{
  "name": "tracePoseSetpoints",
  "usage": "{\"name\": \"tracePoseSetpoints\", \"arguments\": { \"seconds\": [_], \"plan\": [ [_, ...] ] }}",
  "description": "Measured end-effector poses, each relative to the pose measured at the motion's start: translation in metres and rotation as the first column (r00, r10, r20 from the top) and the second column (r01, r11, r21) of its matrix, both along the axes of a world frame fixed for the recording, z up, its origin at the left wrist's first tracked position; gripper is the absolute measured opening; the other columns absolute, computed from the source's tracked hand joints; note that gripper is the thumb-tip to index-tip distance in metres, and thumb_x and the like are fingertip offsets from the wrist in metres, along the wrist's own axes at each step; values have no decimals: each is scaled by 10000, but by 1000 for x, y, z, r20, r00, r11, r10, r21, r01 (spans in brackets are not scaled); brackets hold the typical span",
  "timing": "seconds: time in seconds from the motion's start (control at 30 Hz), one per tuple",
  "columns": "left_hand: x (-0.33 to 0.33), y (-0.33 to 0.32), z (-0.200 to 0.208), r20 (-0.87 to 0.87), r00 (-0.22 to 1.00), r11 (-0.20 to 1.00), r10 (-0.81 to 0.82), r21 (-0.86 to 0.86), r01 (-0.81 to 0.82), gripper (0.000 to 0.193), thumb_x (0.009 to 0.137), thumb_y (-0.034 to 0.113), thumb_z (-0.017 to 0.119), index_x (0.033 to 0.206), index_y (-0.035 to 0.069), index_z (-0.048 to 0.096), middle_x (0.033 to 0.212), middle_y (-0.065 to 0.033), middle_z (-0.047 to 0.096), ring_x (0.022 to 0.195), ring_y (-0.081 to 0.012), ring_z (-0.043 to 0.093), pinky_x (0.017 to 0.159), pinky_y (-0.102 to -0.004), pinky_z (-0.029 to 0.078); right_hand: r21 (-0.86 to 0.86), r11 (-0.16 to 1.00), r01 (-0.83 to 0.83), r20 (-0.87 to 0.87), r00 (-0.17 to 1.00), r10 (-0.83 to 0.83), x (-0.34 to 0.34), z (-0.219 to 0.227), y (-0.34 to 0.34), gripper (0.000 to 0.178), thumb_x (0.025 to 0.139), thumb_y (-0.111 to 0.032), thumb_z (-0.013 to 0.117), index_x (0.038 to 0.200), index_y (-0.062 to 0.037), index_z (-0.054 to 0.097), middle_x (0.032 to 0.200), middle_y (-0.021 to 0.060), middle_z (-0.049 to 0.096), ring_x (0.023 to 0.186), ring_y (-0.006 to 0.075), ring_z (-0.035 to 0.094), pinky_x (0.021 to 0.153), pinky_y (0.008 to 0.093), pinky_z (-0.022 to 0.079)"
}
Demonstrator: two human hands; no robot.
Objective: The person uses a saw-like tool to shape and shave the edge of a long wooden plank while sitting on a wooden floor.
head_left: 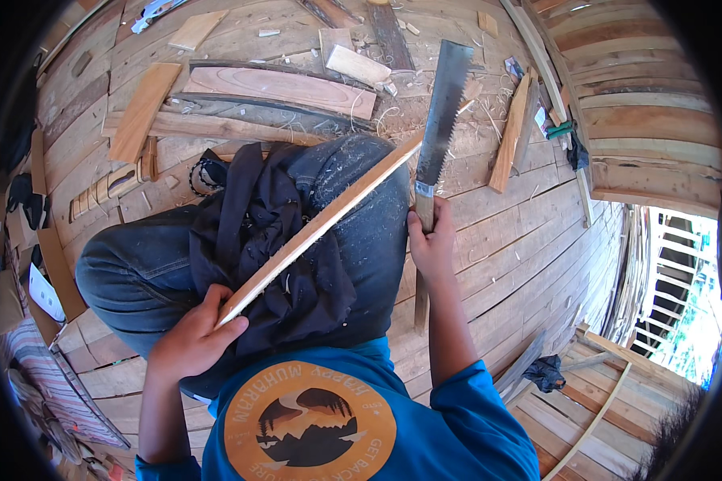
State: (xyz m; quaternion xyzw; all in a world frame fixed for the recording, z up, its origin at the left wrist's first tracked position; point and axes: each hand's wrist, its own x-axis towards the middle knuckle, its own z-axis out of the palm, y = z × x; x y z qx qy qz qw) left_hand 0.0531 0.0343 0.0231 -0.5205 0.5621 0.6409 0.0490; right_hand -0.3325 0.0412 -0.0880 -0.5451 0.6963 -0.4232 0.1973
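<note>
My left hand (196, 335) is closed round the near end of a long, narrow wooden strip (329, 216). The strip slants up and to the right across my lap, and its far end passes behind the saw blade. In my right hand (433, 244) is a handsaw (441, 112), gripped by its straight wooden handle. Its dark metal blade points up and away, with the teeth along the right edge. Bunched dark cloth (265, 240) lies over my crossed legs beneath the strip. Sawdust speckles my jeans (353, 172).
Pale planks (281, 88) and offcuts lie beyond my knees on the board floor (489, 264), among shavings. A narrow board (509, 132) lies to the right. A slatted wooden panel (642, 104) stands at the far right. Black plastic (545, 373) sits near right; a cardboard box (60, 268) is at left.
</note>
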Motion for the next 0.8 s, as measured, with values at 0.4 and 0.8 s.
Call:
{"name": "tracePoseSetpoints", "arguments": {
  "seconds": [0.4,0.8],
  "plan": [
    [-13,6,8,83,996,983,26,-182,-11,305,927,254,619,1079,20,497,842,-286,616,833,-495,604,718,-498,463,324,945,-42,-293,945,143,14,66,-10,449,1008,-395,469,801,-9,568,524,182,502,510,374,568,489,445,419],
    [-10,9,-4,90,996,970,29,-242,-7,235,890,100,598,1091,18,505,811,-298,592,840,-502,583,715,-496,450,437,899,-12,-623,717,313,-6,83,-30,458,988,-442,492,782,-37,543,571,210,569,581,436,611,531,515,477]
  ]
}}
